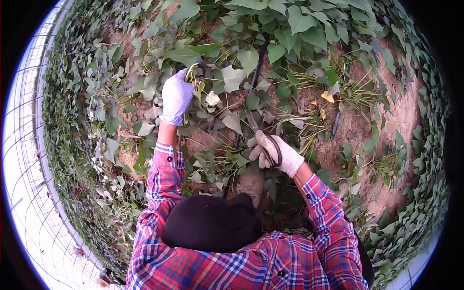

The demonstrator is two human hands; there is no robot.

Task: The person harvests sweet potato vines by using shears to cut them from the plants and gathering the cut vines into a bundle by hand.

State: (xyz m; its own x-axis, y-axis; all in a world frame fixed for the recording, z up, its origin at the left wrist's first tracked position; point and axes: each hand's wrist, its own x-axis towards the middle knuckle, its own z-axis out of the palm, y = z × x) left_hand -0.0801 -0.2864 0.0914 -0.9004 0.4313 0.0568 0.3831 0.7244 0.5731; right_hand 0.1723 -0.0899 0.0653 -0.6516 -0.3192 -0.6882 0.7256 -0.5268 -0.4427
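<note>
My left hand, in a white glove, is closed on a small bunch of green vine stems among the leaves. Beside its fingers is a pale, crumpled leaf. Lower and to the right, my right hand, also gloved, is wrapped round the dark looped handles of scissors. Their blades point up and left, away from my body, into the stems and leaves. The fingertips of my left hand are partly hidden by the stems.
Leafy vines cover the ground, with brown soil showing between them. A black hose runs through the plants. A shoe is just below my right hand. Wire netting stands at the far left.
</note>
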